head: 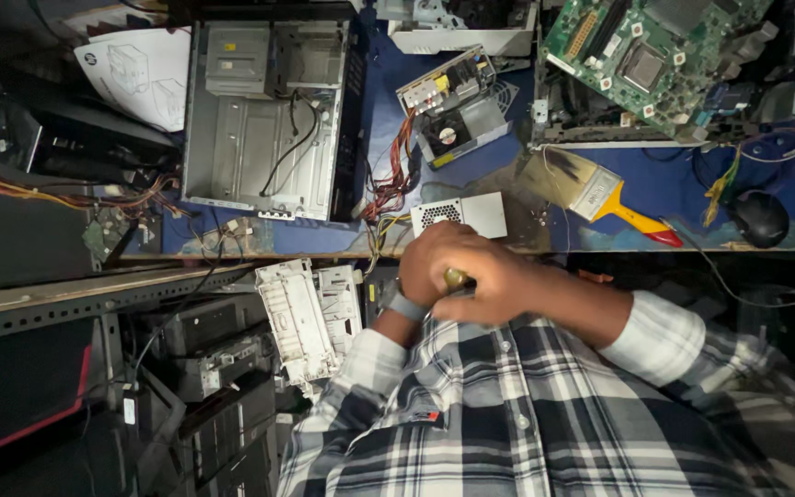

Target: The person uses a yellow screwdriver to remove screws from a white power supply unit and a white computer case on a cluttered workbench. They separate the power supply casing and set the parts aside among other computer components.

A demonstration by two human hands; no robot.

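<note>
A yellowish tool handle (456, 277) sat between both hands at the near edge of the blue bench (784, 225), just below a small silver power-supply box (461, 214). The right hand (499, 285) had its fingers curled tight around the handle; the left hand (434, 262) was folded over it, though whether it gripped could not be told. Beyond stood an opened power supply (454, 105) carrying a yellow label strip, an empty grey computer case (264, 115), a white printed sheet (140, 74), a green motherboard (650, 55), a yellow-handled paintbrush (604, 198) and a black mouse (759, 219).
</note>
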